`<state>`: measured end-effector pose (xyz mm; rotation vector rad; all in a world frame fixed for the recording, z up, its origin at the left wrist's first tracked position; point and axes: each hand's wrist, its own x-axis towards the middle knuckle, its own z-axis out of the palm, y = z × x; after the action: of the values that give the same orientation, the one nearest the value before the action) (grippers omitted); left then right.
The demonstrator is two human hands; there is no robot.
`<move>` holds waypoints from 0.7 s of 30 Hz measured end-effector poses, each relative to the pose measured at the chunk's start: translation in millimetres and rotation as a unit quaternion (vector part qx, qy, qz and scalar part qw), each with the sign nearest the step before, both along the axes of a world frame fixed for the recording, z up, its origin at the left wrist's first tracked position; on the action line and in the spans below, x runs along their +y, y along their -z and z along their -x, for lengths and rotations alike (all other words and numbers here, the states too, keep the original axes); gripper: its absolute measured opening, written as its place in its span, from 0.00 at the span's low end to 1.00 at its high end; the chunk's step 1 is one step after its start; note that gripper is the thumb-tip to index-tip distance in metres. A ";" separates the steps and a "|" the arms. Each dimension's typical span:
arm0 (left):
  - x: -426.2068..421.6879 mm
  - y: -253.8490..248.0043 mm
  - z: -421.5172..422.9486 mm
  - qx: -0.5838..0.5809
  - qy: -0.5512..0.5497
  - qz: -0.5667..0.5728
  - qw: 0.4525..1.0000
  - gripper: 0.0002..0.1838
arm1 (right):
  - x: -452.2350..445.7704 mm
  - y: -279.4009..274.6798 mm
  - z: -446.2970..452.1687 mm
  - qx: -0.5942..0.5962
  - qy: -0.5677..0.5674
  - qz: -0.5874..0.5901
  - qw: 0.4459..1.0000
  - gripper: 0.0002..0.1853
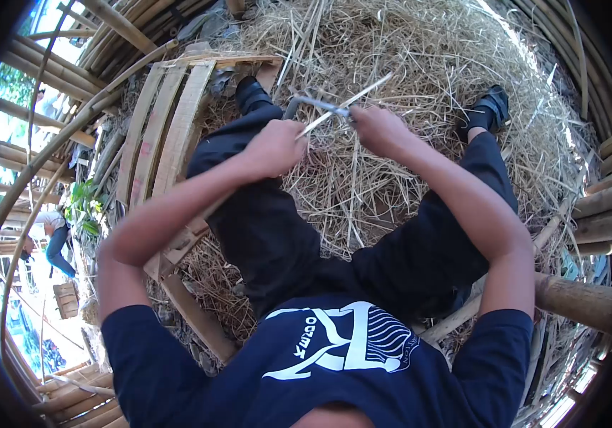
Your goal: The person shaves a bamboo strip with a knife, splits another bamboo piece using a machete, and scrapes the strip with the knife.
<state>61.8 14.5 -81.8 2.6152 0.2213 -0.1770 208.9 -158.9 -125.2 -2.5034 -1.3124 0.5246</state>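
Observation:
My left hand (pixel 275 148) is closed around a pale, thin bamboo strip (pixel 373 87), which slants up to the right over the straw. In my right hand (pixel 381 131) is a slim grey metal tool (pixel 314 102) with a bent far end. Its exact kind is too small to tell. The tool crosses the strip between my two hands, and whether its edge touches the strip I cannot tell. My fingers are wrapped tight on both sides.
Dry straw and shavings (pixel 384 43) cover the ground between my outstretched legs. A slatted wooden piece (pixel 184 121) stands at my left leg. A bamboo pole (pixel 584 303) lies at right. Bamboo rails surround me, and another person (pixel 56 235) bends outside at left.

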 end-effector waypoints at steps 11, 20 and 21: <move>55.8 -35.4 -36.0 0.093 0.300 -0.302 0.900 0.08 | 32.3 31.8 13.0 -0.010 0.006 -0.039 0.999 0.11; 15.1 -81.0 -77.6 -0.062 0.278 -0.461 0.840 0.05 | 37.1 20.1 33.6 0.118 0.212 -0.133 0.961 0.16; 11.8 -86.1 -81.4 -0.095 0.263 -0.461 0.842 0.05 | 32.6 9.9 37.0 0.105 0.235 -0.166 0.952 0.16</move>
<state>143.2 26.2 4.3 3.5645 -0.6654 0.0280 171.9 -126.3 -135.0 -2.2868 -0.6278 0.4037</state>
